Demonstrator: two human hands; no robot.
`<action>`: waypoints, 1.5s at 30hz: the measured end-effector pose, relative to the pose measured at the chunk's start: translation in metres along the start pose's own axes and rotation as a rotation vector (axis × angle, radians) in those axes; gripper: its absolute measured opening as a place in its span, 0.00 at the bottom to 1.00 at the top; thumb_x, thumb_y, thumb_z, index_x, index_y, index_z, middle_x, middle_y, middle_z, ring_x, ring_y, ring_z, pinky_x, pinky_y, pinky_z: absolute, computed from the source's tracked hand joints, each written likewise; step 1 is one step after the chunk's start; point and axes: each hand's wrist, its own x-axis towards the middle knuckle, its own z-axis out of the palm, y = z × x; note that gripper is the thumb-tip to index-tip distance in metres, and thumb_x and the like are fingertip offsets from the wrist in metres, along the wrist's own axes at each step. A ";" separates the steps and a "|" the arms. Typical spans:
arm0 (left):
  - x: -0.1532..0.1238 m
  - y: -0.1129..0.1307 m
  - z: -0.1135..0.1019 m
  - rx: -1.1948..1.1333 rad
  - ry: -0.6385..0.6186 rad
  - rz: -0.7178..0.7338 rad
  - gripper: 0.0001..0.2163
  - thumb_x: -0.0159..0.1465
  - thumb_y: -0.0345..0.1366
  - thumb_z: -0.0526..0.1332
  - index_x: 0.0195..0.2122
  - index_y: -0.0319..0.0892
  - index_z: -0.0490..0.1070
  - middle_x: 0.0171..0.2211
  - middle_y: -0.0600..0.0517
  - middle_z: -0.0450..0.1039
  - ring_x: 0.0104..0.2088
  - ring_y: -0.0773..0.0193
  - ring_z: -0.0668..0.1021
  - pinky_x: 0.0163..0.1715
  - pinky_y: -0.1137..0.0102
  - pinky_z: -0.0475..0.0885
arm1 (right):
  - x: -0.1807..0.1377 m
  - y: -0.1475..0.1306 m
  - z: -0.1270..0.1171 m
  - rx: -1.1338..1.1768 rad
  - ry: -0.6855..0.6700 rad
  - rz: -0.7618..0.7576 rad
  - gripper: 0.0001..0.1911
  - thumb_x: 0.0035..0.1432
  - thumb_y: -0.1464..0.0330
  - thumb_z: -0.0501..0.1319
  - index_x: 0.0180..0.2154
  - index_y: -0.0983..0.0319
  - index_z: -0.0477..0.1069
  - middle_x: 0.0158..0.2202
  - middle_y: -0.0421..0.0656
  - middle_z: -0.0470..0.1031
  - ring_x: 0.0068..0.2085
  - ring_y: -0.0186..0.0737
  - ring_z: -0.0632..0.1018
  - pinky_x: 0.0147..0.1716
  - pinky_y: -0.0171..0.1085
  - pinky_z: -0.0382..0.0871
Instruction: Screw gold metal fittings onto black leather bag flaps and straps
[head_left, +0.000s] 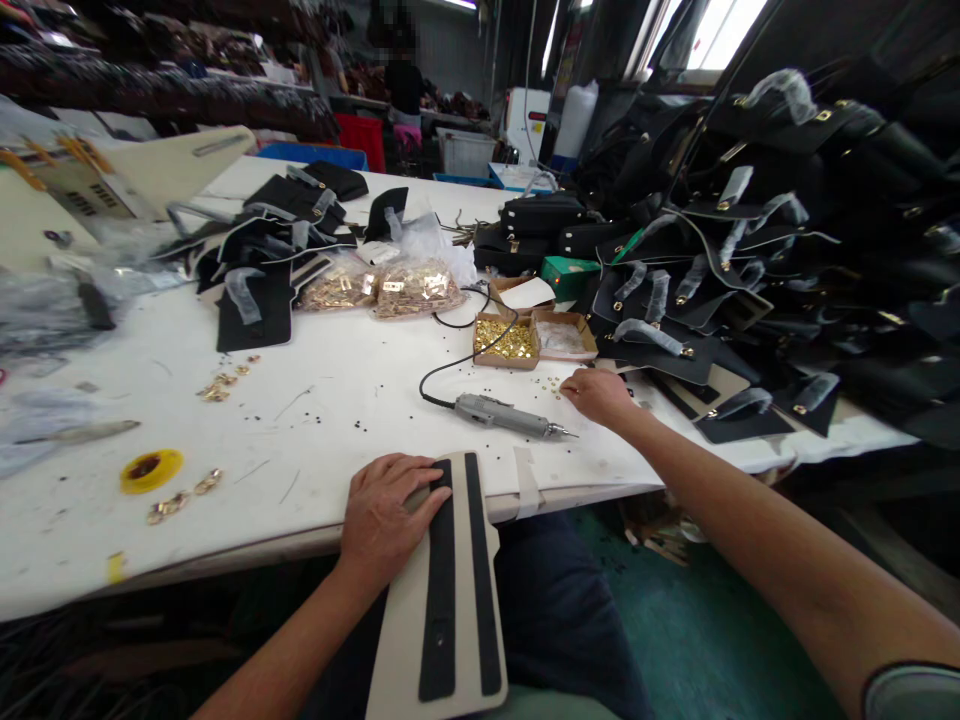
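Honestly, I can't read a single word or number here. The white machine [517, 135] at the back has a dark panel [537, 117] with something red on it, way too small for me to make out. I can't pick out any lettering on the grey power screwdriver [499, 414] or the beige panel [466, 600] in front of me either.

Beige panel [465, 580], two black strips [439, 600] lengthwise, overlaps the near edge of the table [405, 350]; gold bits [553, 383] lie loose farther back.
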 end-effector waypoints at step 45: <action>-0.001 0.000 0.001 -0.001 0.009 -0.010 0.07 0.64 0.42 0.67 0.42 0.53 0.81 0.48 0.53 0.82 0.52 0.50 0.77 0.52 0.53 0.67 | -0.042 -0.005 0.011 0.374 0.021 0.032 0.14 0.64 0.59 0.60 0.44 0.52 0.82 0.48 0.38 0.83 0.45 0.41 0.81 0.41 0.35 0.69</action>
